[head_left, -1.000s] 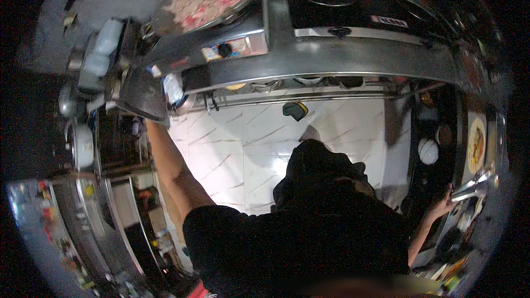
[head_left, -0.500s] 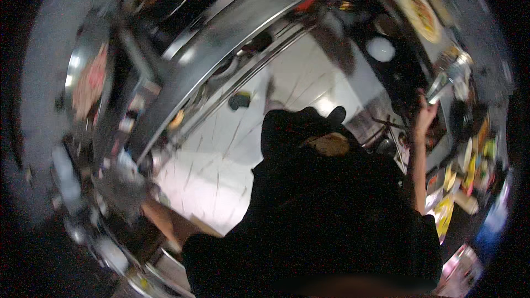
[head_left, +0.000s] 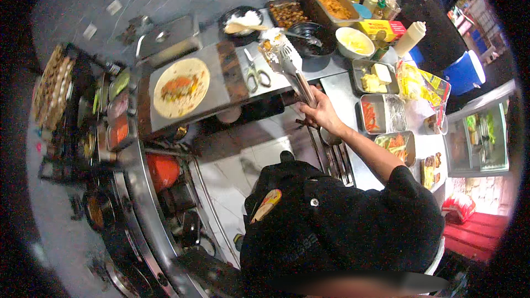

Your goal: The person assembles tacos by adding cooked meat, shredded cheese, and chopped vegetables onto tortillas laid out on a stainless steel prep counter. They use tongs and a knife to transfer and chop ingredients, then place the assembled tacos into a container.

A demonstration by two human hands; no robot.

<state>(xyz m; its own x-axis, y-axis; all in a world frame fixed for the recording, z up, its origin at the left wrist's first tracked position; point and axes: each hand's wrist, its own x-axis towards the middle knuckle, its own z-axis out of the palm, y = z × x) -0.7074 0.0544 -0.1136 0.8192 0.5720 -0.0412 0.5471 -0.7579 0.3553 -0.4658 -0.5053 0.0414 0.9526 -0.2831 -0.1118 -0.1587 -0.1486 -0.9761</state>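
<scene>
My right hand (head_left: 321, 113) grips a pair of metal tongs (head_left: 291, 69), which pinch a piece of browned food (head_left: 269, 44) above the steel counter. To the left of the tongs an open tortilla (head_left: 181, 87) with orange and red filling lies flat on the steel worktop (head_left: 218, 96). A pair of scissors (head_left: 255, 75) lies between the tortilla and the tongs. My left hand is hidden below my black shirt.
Behind the tongs stand a black bowl of rice with a wooden spoon (head_left: 242, 21), two trays of cooked food (head_left: 331, 1), a white bowl (head_left: 354, 42) and a squeeze bottle (head_left: 411, 37). Small metal tubs (head_left: 377, 115) line the right. Sauce tubs (head_left: 117, 111) sit left.
The view has swung from the stove side to the counter. My right hand has lifted the tongs with food over the worktop. My left arm, stretched out earlier, has dropped from sight.
</scene>
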